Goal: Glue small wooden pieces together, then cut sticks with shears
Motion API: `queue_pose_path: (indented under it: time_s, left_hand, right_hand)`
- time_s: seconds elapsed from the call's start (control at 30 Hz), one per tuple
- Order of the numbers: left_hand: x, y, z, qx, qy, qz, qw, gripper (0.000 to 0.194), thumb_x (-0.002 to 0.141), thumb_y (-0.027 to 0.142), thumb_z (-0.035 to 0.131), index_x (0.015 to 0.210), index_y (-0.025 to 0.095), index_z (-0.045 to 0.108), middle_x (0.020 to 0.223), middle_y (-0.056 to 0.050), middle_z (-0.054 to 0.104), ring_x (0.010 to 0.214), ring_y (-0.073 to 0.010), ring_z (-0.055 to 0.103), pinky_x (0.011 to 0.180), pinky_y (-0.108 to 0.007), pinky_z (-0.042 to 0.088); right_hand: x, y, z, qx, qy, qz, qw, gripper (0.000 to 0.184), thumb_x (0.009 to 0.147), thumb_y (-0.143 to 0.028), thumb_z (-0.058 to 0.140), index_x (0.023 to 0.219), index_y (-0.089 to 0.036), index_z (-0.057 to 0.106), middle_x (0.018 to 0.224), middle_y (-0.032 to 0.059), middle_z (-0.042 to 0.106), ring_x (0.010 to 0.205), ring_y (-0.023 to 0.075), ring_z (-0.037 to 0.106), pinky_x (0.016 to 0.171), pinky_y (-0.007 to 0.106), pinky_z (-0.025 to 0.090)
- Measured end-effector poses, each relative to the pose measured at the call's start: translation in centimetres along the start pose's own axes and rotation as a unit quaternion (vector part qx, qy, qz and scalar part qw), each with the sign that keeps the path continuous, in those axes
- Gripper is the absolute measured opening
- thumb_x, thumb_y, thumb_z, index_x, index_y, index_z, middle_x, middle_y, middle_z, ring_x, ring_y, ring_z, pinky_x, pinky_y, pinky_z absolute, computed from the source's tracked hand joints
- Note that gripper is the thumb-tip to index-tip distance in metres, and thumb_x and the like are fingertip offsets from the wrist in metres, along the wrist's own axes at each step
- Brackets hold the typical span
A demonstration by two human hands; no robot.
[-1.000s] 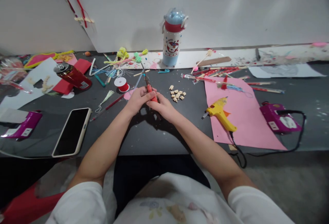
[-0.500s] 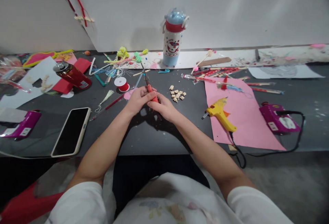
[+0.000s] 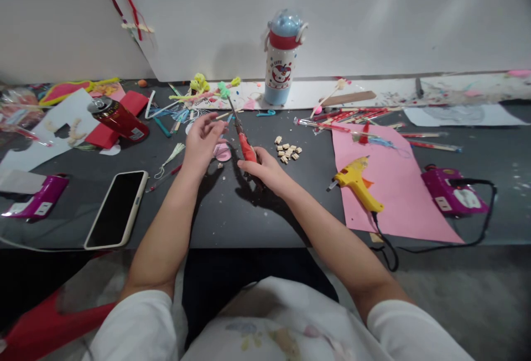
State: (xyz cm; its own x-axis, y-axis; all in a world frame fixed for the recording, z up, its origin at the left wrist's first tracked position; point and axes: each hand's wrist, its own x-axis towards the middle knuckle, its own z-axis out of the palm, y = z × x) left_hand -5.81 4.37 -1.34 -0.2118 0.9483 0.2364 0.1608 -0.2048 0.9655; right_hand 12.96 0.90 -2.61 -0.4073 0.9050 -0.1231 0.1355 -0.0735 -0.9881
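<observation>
My right hand (image 3: 265,171) is closed round the red handles of a pair of scissors (image 3: 243,139), whose blades point away from me over the dark table (image 3: 232,217). My left hand (image 3: 201,142) hovers to the left of the scissors with its fingers apart and nothing in them. A small pink paper piece (image 3: 223,152) lies on the table between the two hands. A pile of small wooden bits (image 3: 287,150) sits just right of the scissors.
A phone (image 3: 116,209) lies at the front left, with a red can (image 3: 118,119) and paper scraps behind it. A bottle (image 3: 281,57) stands by the wall. A yellow glue gun (image 3: 357,183) rests on pink paper (image 3: 394,184); purple boxes (image 3: 450,195) sit at both sides.
My left hand has let go of the scissors and moved left and away, opening its fingers. The pink paper piece now shows. My right hand still holds the scissors.
</observation>
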Motion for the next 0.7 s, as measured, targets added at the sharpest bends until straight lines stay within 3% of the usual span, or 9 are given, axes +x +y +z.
queue_pose_path:
  time_s: [0.1, 0.2, 0.37, 0.53, 0.7]
  left_hand:
    - [0.1, 0.4, -1.1, 0.169, 0.060, 0.120, 0.976, 0.053, 0.078, 0.059, 0.069, 0.114, 0.020, 0.063, 0.106, -0.010, 0.072, 0.094, -0.0208, 0.070, 0.073, -0.030, 0.057]
    - [-0.2, 0.8, -2.1, 0.321, 0.073, 0.206, 0.922, 0.032, 0.087, 0.045, 0.061, 0.104, 0.020, 0.069, 0.104, -0.008, 0.073, 0.094, -0.0201, 0.069, 0.080, -0.031, 0.055]
    - [-0.3, 0.9, -3.0, 0.393, 0.072, 0.281, 0.872, 0.027, 0.091, 0.038, 0.052, 0.094, 0.021, 0.072, 0.088, -0.007, 0.074, 0.087, -0.0205, 0.069, 0.079, -0.032, 0.051]
    - [-0.3, 1.4, -3.1, 0.392, 0.055, 0.320, 0.861, 0.031, 0.094, 0.036, 0.047, 0.083, 0.021, 0.071, 0.070, -0.005, 0.069, 0.071, -0.0181, 0.065, 0.066, -0.029, 0.045]
    - [-0.4, 2.1, -3.2, 0.367, 0.031, 0.286, 0.885, 0.029, 0.091, 0.038, 0.050, 0.077, 0.023, 0.070, 0.062, -0.002, 0.064, 0.062, -0.0164, 0.060, 0.060, -0.029, 0.042]
  right_hand:
    - [-0.4, -0.5, 0.1, -0.010, -0.012, 0.000, 1.000, 0.052, 0.072, -0.056, 0.070, 0.105, -0.020, 0.054, 0.095, 0.0044, 0.060, 0.090, 0.0206, 0.058, 0.081, 0.036, 0.046]
    - [-0.9, -1.0, 0.3, -0.025, -0.039, -0.016, 0.999, 0.054, 0.072, -0.056, 0.071, 0.107, -0.019, 0.054, 0.093, 0.0029, 0.059, 0.088, 0.0192, 0.056, 0.078, 0.033, 0.044]
    - [-1.1, -1.2, 0.2, -0.065, -0.073, -0.036, 0.995, 0.051, 0.073, -0.057, 0.070, 0.101, -0.020, 0.049, 0.087, -0.0006, 0.053, 0.080, 0.0159, 0.050, 0.071, 0.030, 0.037]
    - [-1.1, -1.5, 0.0, -0.075, -0.092, -0.031, 0.992, 0.055, 0.073, -0.055, 0.071, 0.106, -0.019, 0.045, 0.090, -0.0006, 0.051, 0.083, 0.0167, 0.050, 0.077, 0.032, 0.038]
    - [-1.3, -1.8, 0.1, -0.092, -0.100, -0.025, 0.990, 0.059, 0.073, -0.054, 0.072, 0.110, -0.017, 0.045, 0.098, 0.0030, 0.054, 0.092, 0.0197, 0.053, 0.082, 0.034, 0.040]
